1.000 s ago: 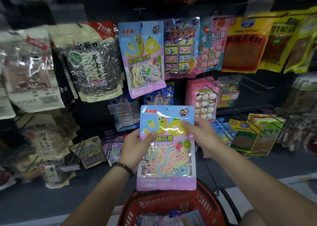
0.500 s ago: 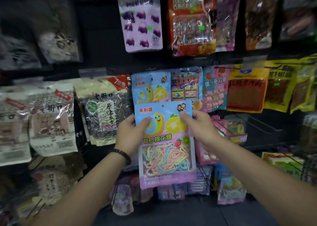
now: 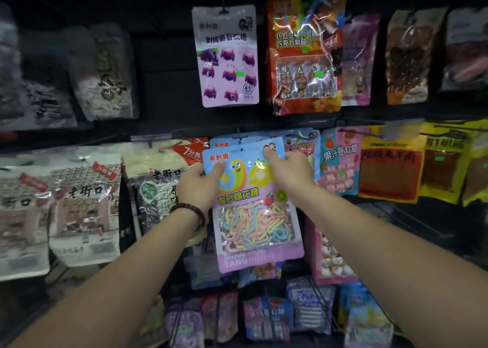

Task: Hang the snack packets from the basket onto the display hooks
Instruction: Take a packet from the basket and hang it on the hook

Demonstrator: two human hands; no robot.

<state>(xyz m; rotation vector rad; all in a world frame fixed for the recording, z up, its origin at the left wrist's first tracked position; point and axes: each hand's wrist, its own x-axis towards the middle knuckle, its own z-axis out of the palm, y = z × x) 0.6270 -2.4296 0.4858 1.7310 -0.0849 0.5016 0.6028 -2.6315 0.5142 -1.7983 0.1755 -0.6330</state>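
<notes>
A blue and pink packet of pastel candy strings [image 3: 253, 223] is held up against the display wall. My left hand [image 3: 199, 186] grips its upper left edge, thumb on the front. My right hand [image 3: 289, 170] grips its upper right corner. The packet's top hole sits just below the hook [image 3: 239, 135] that carries an identical packet [image 3: 224, 142], which shows only as a strip behind the held one. The basket is out of view.
Hanging packets fill the wall: a purple grape candy bag [image 3: 227, 57] and a red chocolate bag [image 3: 303, 54] above, sunflower seed bags [image 3: 155, 186] at the left, pink [image 3: 340, 160] and yellow [image 3: 390, 162] packets at the right, more packets [image 3: 266, 318] below.
Both hands have lifted the candy packet from above the basket up to the hook row. The view tilted upward, so the red basket dropped out of sight.
</notes>
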